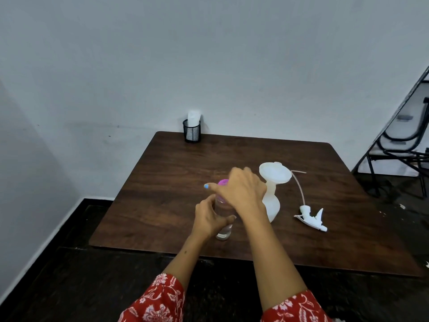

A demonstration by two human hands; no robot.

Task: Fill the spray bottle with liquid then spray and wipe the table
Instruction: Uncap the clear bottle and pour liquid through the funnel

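Left hand [210, 217] fingers curl round clear bottle [223, 228]; right hand [241, 189] fingers grip its pink cap [223, 182]

Dim, flat indoor light with wide-angle bending

Soft, cool light falls evenly on the wall [209, 54], casting only faint shadows; the dark wooden surface [185, 163] carries a dull sheen and no hard glare. The right hand [241, 189] is motion-blurred. Straight lines bow toward the edges, and the corners look soft.
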